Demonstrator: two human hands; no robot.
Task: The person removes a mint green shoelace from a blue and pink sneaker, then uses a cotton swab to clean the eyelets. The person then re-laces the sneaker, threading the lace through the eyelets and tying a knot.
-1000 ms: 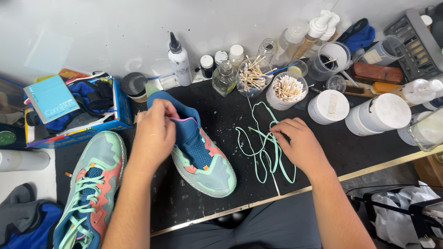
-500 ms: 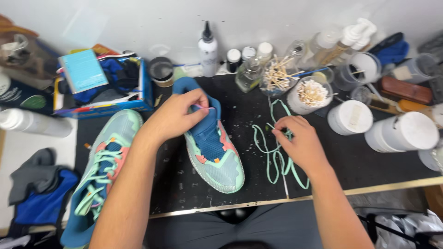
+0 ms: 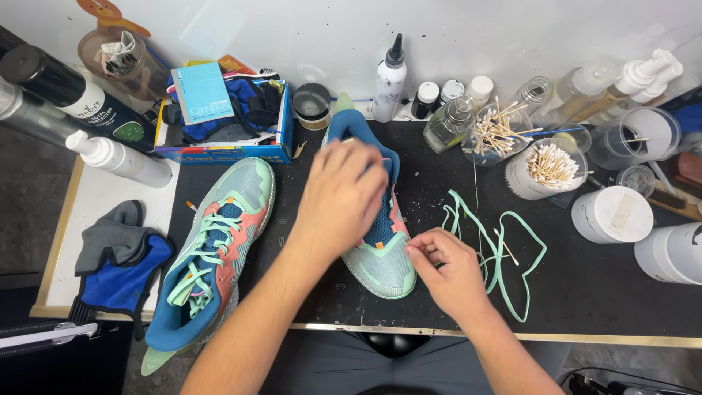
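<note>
Sneaker (image 3: pixel 380 252), unlaced, lies mid-desk, toe to the front edge, heel toward the back wall. My left hand (image 3: pixel 340 197) covers its tongue, fingers curled; grip unclear. My right hand (image 3: pixel 446 274) pinches the mint lace (image 3: pixel 504 252), just right of the toe. Laced twin (image 3: pixel 208 263) sits at left; swab jars (image 3: pixel 548 172) behind.

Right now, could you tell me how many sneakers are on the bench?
2: a laced sneaker at front left, and an unlaced sneaker at centre under the left hand.
</note>
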